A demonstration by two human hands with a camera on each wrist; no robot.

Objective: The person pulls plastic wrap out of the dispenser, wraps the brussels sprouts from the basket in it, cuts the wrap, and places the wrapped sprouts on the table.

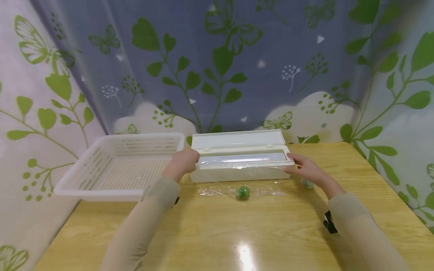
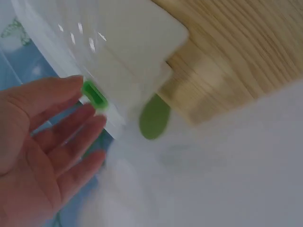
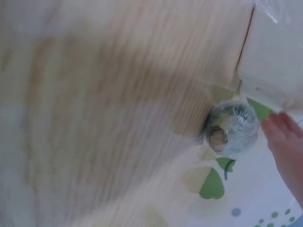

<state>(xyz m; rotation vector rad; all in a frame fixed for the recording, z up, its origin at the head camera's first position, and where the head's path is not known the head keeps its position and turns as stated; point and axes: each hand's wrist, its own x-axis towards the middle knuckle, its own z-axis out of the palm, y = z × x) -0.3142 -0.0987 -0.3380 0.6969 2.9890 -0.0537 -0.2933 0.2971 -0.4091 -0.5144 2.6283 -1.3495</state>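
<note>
A long white cling film dispenser (image 1: 242,173) lies on the table with its lid (image 1: 237,139) raised and a film roll (image 1: 242,159) inside. Clear film (image 1: 217,190) hangs over its front and spreads onto the wood around a small round green vegetable (image 1: 242,192). At the dispenser's left end, my left hand (image 1: 183,162) has thumb and forefinger on a green slide cutter (image 2: 94,95), pinching it. My right hand (image 1: 306,169) holds the other end, thumb in front and fingers above. Below that hand sits a film-wrapped round vegetable (image 3: 232,127) with a cut stem showing.
A white perforated plastic basket (image 1: 101,194) stands at the left, close by my left hand and the dispenser. Behind the wooden table (image 1: 210,233) hangs a leaf-and-butterfly patterned curtain (image 1: 251,75), with similar cloth along both sides.
</note>
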